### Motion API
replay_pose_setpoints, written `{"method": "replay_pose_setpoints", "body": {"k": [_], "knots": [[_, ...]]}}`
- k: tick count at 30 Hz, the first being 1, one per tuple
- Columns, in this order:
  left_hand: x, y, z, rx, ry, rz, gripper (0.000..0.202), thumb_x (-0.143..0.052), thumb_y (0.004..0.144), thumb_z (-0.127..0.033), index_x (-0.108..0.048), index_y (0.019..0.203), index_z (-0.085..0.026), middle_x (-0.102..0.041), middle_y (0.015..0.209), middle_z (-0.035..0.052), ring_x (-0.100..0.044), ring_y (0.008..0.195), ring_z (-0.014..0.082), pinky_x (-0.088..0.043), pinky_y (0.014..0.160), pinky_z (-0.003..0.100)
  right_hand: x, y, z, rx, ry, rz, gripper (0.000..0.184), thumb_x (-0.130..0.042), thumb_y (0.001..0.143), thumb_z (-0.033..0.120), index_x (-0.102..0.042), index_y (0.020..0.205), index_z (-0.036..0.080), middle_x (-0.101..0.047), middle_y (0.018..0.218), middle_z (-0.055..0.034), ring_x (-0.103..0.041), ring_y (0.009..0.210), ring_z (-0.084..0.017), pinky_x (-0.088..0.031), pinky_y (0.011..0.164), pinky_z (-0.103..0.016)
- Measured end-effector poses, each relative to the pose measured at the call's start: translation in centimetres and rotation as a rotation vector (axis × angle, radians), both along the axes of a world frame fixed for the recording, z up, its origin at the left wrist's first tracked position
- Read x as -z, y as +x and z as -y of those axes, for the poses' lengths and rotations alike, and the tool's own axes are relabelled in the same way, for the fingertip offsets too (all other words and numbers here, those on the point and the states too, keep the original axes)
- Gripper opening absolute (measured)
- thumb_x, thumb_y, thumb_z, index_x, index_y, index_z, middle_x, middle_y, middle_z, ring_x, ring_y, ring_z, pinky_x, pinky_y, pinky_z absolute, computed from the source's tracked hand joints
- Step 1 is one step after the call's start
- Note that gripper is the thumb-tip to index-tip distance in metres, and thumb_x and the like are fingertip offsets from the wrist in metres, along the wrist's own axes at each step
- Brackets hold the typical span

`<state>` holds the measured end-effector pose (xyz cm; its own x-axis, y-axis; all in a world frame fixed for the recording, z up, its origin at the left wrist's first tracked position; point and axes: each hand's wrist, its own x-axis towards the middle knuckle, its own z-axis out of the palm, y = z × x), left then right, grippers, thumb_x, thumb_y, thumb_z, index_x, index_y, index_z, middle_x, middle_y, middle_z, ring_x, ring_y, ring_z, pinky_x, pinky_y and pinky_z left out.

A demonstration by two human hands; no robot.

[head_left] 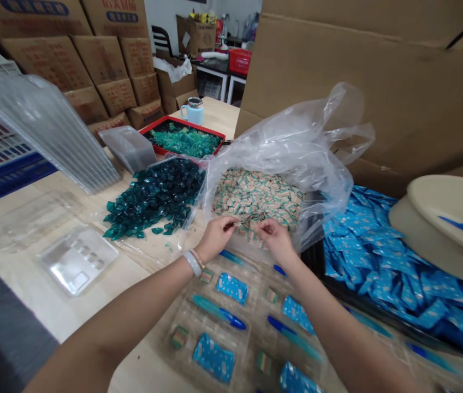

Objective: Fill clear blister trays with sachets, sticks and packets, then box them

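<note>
Both hands are over the near edge of an open clear plastic bag (289, 136) full of small striped squares (258, 196) in pink, green and dark tones. My left hand (217, 236), with bands at its wrist, has thumb and fingers pinched at the squares. Facing it, my right hand (273, 234) is closed in a similar pinch. What lies between the fingertips is too small to make out. Below the arms are clear compartment trays (251, 333) holding blue packets (232, 288), blue-teal plastic knives or spatulas (219, 312) and striped squares.
Dark teal chunks (158, 191) lie left of the bag. Behind them are a red-rimmed tray (219, 135) of green pieces and a blue mug (194, 112). Stacked clear trays (59, 131) stand left. Blue packets (371, 240) and a cream basin (452, 218) are right.
</note>
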<state>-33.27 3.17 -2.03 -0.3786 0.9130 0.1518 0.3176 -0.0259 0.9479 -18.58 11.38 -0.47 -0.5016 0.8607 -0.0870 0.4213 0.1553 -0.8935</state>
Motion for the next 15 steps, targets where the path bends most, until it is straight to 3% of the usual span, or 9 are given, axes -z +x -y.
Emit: {"method": "replay_pose_setpoints", "body": {"k": [3,5,10,15], "knots": [[0.4,1.0,-1.2,-0.048,-0.149,0.31,0.016,-0.06,0.068,-0.014,-0.065,0.082,-0.011,-0.066,0.073,0.0043,-0.058,0.064,0.0129,-0.048,0.064,0.025,0.0,-0.4,1.1,0.083,-0.443,-0.339,0.024,-0.067,0.054,0.036,-0.05,0.06,0.019,-0.05,0.051,0.004,-0.044,0.046,-0.01,-0.034,0.046,-0.023],[0.3,1.5,-1.7,-0.012,-0.203,0.492,0.012,-0.061,0.066,-0.014,-0.065,0.077,-0.01,-0.065,0.067,0.0023,-0.056,0.058,0.0106,-0.047,0.06,0.024,0.0,-0.8,1.7,0.128,-0.559,-0.41,0.027,-0.071,0.047,0.034,-0.052,0.058,0.018,-0.05,0.05,0.0045,-0.045,0.046,-0.008,-0.034,0.045,-0.022],[-0.4,1.9,-1.5,0.064,-0.25,0.715,0.01,-0.066,0.063,-0.017,-0.066,0.071,-0.011,-0.065,0.066,0.0019,-0.057,0.061,0.0105,-0.048,0.065,0.025,0.5,-1.1,2.0,0.265,-0.542,-0.339,0.024,-0.07,0.045,0.029,-0.053,0.056,0.017,-0.051,0.046,0.0049,-0.043,0.041,-0.007,-0.03,0.04,-0.02],[-0.4,1.7,-1.2,0.118,-0.303,0.741,0.015,-0.07,0.06,-0.023,-0.067,0.067,-0.01,-0.064,0.061,0.0028,-0.056,0.06,0.0108,-0.048,0.064,0.025,0.7,-0.9,2.2,0.24,-0.388,-0.218,0.015,-0.064,0.05,0.026,-0.051,0.048,0.018,-0.045,0.037,0.0062,-0.036,0.034,-0.007,-0.025,0.037,-0.021]]}}
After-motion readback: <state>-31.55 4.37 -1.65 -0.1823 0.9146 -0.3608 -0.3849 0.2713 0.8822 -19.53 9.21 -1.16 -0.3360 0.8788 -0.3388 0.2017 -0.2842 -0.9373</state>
